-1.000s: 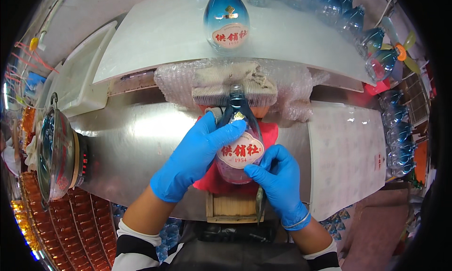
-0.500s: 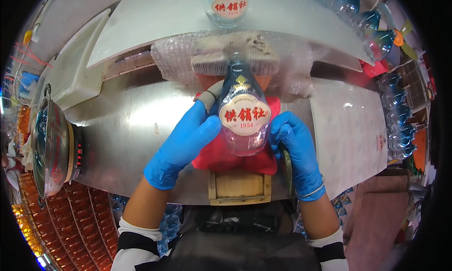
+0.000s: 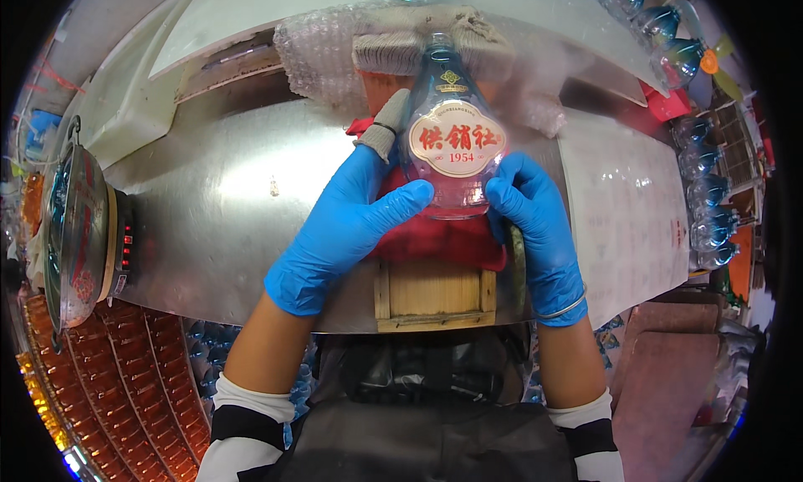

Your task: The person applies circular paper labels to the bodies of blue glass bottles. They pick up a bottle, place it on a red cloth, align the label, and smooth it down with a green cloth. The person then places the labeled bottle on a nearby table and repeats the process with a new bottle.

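A clear glass bottle [image 3: 456, 181], bluish toward its neck and bearing a cream label with red print, lies tilted in the middle, neck away from me. Under it is a red cloth [image 3: 443, 243]. My left hand [image 3: 355, 202], blue-gloved with knitted covers on its fingertips, grips the bottle's left side, thumb against its lower front. At the lower right edge of the bottle, my right hand [image 3: 531, 210], also blue-gloved, is closed with thumb and forefinger pinched together. A narrow greenish strip [image 3: 516, 269] sticks out below its palm; its kind cannot be made out.
Beyond the bottle stands a stack of greyish layered sheets [image 3: 389, 53] beside bubble wrap [image 3: 318, 59]. A wooden frame [image 3: 435, 321] sits at the near table edge. A steel pan [image 3: 79, 231] rests on a cooker at left. More bluish bottles [image 3: 711, 223] line the right.
The bottle has shifted away from me and slightly right. My left thumb now presses on its front, and the right fingers meet its lower edge. The whole view has also shifted a little.
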